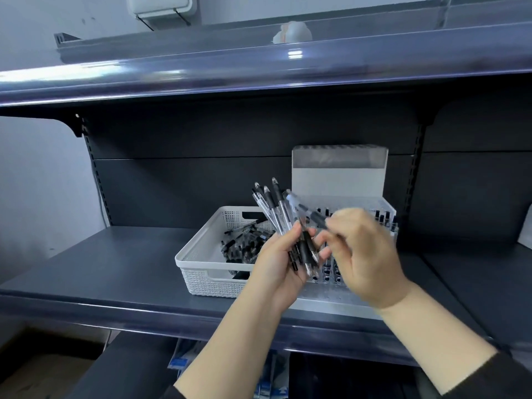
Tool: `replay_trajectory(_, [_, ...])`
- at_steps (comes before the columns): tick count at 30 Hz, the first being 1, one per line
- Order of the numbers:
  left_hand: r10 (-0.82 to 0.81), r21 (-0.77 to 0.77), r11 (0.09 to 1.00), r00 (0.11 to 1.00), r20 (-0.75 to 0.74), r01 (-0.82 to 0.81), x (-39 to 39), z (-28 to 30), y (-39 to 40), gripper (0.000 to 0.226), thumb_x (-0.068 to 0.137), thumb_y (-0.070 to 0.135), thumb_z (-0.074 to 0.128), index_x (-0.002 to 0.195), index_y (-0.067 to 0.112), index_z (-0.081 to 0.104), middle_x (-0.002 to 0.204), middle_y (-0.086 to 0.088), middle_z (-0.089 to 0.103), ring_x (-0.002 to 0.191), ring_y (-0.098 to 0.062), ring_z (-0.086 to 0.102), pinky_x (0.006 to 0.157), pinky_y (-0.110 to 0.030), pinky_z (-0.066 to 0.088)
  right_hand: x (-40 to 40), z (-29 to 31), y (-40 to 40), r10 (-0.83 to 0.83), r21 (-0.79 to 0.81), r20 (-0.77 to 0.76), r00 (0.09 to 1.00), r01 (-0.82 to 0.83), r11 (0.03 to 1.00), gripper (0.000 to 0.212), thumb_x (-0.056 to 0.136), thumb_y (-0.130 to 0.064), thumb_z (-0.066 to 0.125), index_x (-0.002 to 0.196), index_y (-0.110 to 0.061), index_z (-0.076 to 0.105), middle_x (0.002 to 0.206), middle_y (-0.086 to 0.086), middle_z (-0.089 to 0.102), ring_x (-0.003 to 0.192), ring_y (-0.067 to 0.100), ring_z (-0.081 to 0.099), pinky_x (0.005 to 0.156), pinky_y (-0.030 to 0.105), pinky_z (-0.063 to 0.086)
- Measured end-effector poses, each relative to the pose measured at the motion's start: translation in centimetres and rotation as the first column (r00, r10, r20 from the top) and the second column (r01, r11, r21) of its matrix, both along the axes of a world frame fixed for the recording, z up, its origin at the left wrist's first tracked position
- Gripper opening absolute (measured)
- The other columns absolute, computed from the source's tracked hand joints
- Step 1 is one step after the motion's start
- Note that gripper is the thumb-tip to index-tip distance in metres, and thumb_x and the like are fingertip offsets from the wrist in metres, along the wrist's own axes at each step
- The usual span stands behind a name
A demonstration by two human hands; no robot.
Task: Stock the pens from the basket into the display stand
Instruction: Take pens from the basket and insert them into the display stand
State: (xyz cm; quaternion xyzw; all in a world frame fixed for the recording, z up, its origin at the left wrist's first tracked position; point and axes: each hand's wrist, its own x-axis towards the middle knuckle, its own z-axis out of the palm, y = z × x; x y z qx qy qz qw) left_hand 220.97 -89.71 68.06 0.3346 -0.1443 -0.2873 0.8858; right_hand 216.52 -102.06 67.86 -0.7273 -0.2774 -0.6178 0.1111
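No readable branding anywhere, the print on the pens is too small and blurry to make out. The left hand (283, 254) grips a fanned bunch of pens (280, 214), clear barrels with black grips, clicker ends pointing up and left over the white basket (201, 269). More pens lie loose in the basket. The right hand (362, 254) is blurred; its fingers curl around one pen (311, 213) that it's pinching, right next to the bunch. The display stand (339, 174) sits just right of the basket on the dark shelf (100, 269), mostly behind the hands, some pens already in its slots. Both forearms reach up from below.
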Motion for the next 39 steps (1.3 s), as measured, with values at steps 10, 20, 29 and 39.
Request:
replay_trajectory(10, [0.079, 0.056, 0.995, 0.997, 0.005, -0.079, 0.5, -0.3, 0.3, 0.041, 0.097, 0.016, 0.046, 0.129, -0.009, 0.050, 0.097, -0.015, 0.066, 0.073, -0.018, 0.068, 0.060, -0.026, 0.057, 0.3, -2.6, 0.6, -0.242, -0.086, -0.020, 0.970, 0.240, 0.967, 0.005, 0.089, -0.012, 0.049, 0.093, -0.008, 0.050, 0.083, 0.014, 0.066, 0.093, 0.023, 0.054, 0.085, 0.036, 0.044])
replay_trajectory(20, [0.121, 0.094, 0.986, 0.982, 0.147, -0.136, 0.9, -1.0, 0.5, 0.045, 0.087, 0.025, 0.057, 0.117, -0.007, 0.057, 0.095, -0.016, 0.064, 0.082, -0.021, 0.063, 0.068, -0.026, 0.056, -0.5, -1.5, 1.1, -0.333, -0.252, -0.116, 0.936, 0.296, 0.921, 0.017, 0.082, -0.014, 0.050, 0.070, -0.006, 0.059, 0.072, 0.005, 0.057, 0.079, 0.024, 0.056, 0.085, 0.033, 0.038])
replay_trajectory(29, [0.064, 0.128, 0.986, 0.954, 0.293, -0.105, 0.7, -1.8, 0.6, 0.010, 0.089, 0.003, 0.056, 0.080, 0.005, 0.059, 0.063, -0.005, 0.062, 0.056, -0.014, 0.061, 0.051, -0.024, 0.051, -1.1, -0.1, 1.7, -0.283, -0.235, -0.299, 0.912, 0.217, 0.948, 0.020, 0.082, -0.027, 0.050, 0.082, -0.012, 0.064, 0.067, -0.006, 0.052, 0.073, 0.014, 0.047, 0.094, 0.035, 0.035])
replay_trajectory(39, [-0.078, 0.120, 0.992, 0.954, 0.289, 0.045, -0.3, -3.2, 0.5, 0.043, 0.084, 0.008, 0.062, 0.120, -0.005, 0.043, 0.086, -0.013, 0.066, 0.061, -0.019, 0.061, 0.050, -0.030, 0.053, 2.8, 8.6, 0.6, 0.034, 0.308, -0.771, 0.636, 0.325, 0.894, 0.034, 0.089, -0.030, 0.060, 0.122, -0.019, 0.059, 0.116, -0.008, 0.056, 0.107, 0.006, 0.047, 0.091, 0.022, 0.033])
